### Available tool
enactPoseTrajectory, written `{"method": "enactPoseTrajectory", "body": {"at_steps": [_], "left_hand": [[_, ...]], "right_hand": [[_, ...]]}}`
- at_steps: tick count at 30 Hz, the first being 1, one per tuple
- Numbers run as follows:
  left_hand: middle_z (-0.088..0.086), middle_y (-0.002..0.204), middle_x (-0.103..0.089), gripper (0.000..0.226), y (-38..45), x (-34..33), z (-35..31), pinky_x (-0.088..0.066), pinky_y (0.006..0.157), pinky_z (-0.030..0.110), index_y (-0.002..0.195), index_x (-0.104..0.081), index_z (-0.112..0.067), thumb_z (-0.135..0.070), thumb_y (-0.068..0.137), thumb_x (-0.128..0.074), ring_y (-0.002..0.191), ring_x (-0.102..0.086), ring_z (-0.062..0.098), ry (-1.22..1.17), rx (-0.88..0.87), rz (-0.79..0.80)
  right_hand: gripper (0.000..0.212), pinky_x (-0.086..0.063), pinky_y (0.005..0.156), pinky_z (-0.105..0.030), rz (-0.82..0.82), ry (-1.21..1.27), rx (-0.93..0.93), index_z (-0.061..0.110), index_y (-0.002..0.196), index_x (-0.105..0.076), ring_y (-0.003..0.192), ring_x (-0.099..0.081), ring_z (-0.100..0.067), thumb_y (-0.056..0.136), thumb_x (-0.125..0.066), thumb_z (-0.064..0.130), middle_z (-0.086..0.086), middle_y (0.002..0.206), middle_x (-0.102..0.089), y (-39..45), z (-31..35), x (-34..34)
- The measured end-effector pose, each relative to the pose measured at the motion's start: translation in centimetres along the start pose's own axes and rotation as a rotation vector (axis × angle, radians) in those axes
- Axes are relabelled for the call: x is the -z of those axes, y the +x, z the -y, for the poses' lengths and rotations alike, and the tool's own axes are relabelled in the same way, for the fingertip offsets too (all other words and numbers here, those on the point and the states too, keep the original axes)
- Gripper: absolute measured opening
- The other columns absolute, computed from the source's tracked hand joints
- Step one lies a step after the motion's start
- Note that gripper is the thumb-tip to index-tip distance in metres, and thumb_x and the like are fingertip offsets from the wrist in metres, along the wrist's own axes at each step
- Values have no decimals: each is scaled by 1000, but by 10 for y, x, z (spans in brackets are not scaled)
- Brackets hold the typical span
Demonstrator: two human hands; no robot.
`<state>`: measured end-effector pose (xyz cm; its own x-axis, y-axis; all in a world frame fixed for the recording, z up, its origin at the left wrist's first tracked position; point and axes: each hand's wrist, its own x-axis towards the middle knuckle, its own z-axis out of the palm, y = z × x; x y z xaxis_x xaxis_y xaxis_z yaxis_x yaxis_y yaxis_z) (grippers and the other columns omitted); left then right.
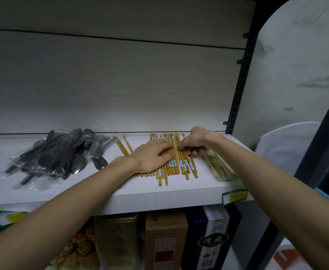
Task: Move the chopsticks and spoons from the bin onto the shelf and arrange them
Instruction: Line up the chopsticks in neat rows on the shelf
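Boxes (165, 240) on lower shelf at frame bottom, nearest cam. Above, white shelf (159, 197) w/ yellow chopsticks (181, 164) spread mid-frame. Left hand (152, 156) flat, fingers straight, pressing on the chopsticks. Right hand (196, 142) fingers curled, pinching a few chopsticks. Bagged spoons (60, 154) mid-left on the shelf. Pale chopsticks pack (220, 168) right of pile.

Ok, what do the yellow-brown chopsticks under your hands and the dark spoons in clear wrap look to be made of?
The yellow-brown chopsticks look like bamboo or wood: matte, even tan, each with a small paper label. The dark spoons look like metal: grey bowls with dull glints, though the thin crinkled clear plastic wrap over most of them leaves that open. The white shelf looks like laminated board with faint grain.
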<state>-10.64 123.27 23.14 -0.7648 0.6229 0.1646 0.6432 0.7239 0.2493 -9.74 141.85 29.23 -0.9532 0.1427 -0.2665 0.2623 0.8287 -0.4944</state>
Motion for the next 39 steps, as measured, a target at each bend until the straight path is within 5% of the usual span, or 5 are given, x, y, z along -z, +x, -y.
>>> {"method": "enactPoseTrajectory", "body": {"at_steps": [4, 10, 16, 26, 39], "left_hand": [[-3, 153, -47, 56, 1, 0, 1, -35, 115, 44, 151, -43, -26, -54, 104, -37, 142, -39, 19, 1, -11, -9], [-4, 154, -45, 58, 2, -2, 4, -36, 115, 45, 151, -43, -27, -57, 103, -36, 143, -38, 19, 9, -1, -9], [-1, 151, -48, 56, -1, -1, 1, -38, 112, 42, 149, -45, -23, -55, 103, -39, 139, -41, 20, -2, 7, -28], [-4, 150, -50, 58, -1, -2, 7, -41, 110, 43, 146, -48, -25, -59, 100, -44, 138, -44, 17, -46, 44, -68], [-4, 151, -49, 57, 0, -2, 7, -41, 109, 43, 147, -48, -26, -57, 100, -46, 138, -43, 17, -38, 38, -71]], "right_hand": [[20, -34, 46, -22, 101, -30, -41, 13, 74, -67, 47, -49, -12, 88, -72, 25, -4, 73, -65, 4, 3, 4], [13, -37, 42, -18, 187, 12, -62, 10, 81, -67, 46, -51, -10, 91, -70, 18, -1, 65, -65, 5, 2, 11], [26, -33, 48, -23, 125, -173, -79, 17, 68, -60, 47, -42, -12, 87, -70, 31, 1, 64, -55, 14, 6, 3], [16, -34, 41, -24, 99, -119, -7, 12, 70, -58, 40, -42, -15, 84, -65, 17, -2, 53, -53, 15, 9, -2], [22, -38, 44, -22, 119, -7, 22, 11, 74, -65, 42, -47, -12, 91, -70, 25, -1, 58, -61, 10, 5, 1]]}}
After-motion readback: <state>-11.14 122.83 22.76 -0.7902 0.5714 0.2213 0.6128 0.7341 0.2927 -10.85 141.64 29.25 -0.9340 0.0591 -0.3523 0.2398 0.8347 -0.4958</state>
